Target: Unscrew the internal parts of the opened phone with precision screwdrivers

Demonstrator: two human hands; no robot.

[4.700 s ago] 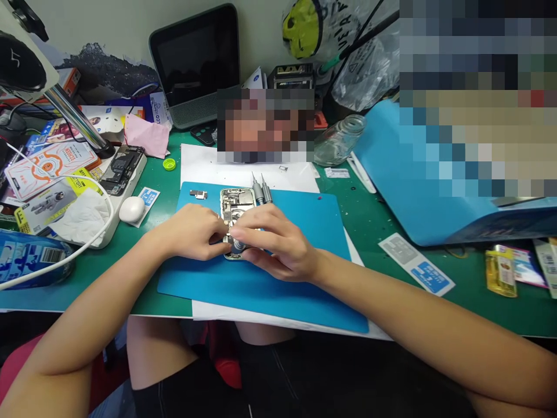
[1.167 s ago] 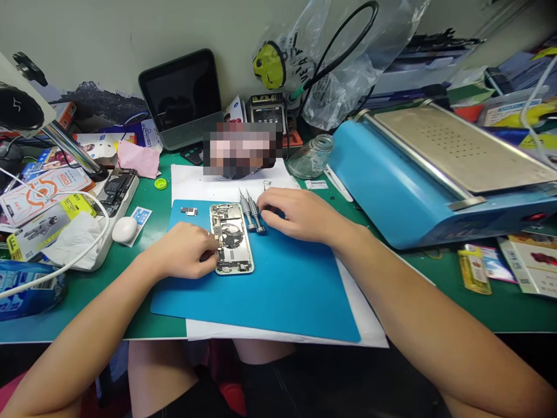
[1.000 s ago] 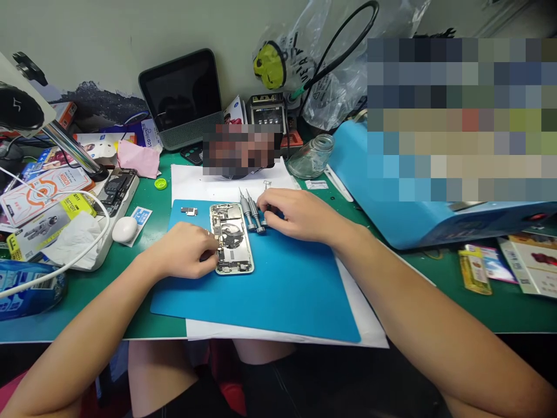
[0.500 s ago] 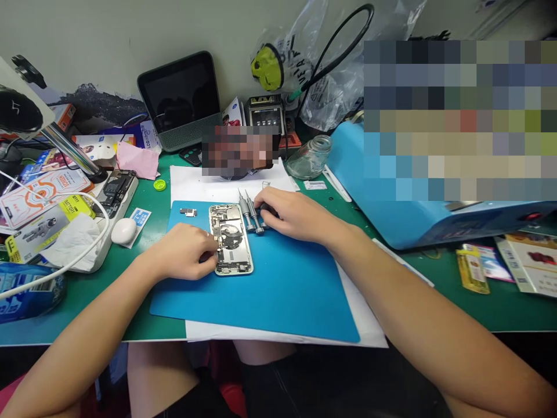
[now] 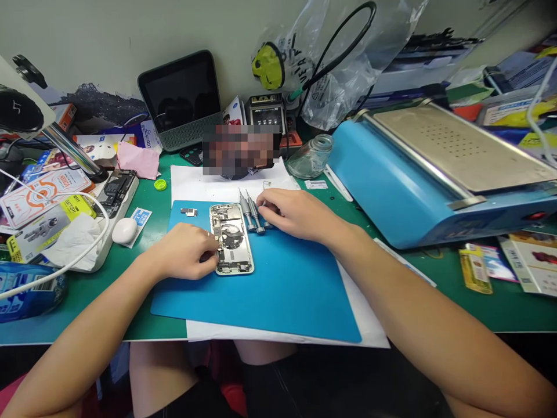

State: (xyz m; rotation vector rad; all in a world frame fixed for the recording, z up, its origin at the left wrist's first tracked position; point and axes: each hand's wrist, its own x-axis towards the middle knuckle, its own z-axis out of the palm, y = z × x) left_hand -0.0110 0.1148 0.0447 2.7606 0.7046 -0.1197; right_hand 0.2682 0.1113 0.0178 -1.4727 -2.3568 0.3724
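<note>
An opened smartphone, its inner boards and a round coil bare, lies on the blue mat. My left hand rests at the phone's left edge, fingers curled and closed against it. Two grey screwdrivers lie side by side just right of the phone, tips pointing away from me. Beside them my right hand has its fingers bent and pinched around another screwdriver, mostly hidden beneath them. A small metal phone part sits at the mat's upper left.
A blue machine with a perforated metal plate stands at the right. Behind the mat are a glass jar and a dark-screened display. At the left are boxes, a white earbud case, a white cable and a microscope stand.
My right hand has shifted slightly right, and the dark piece seen under its fingers is now hidden. My left hand and the phone stay in place.
</note>
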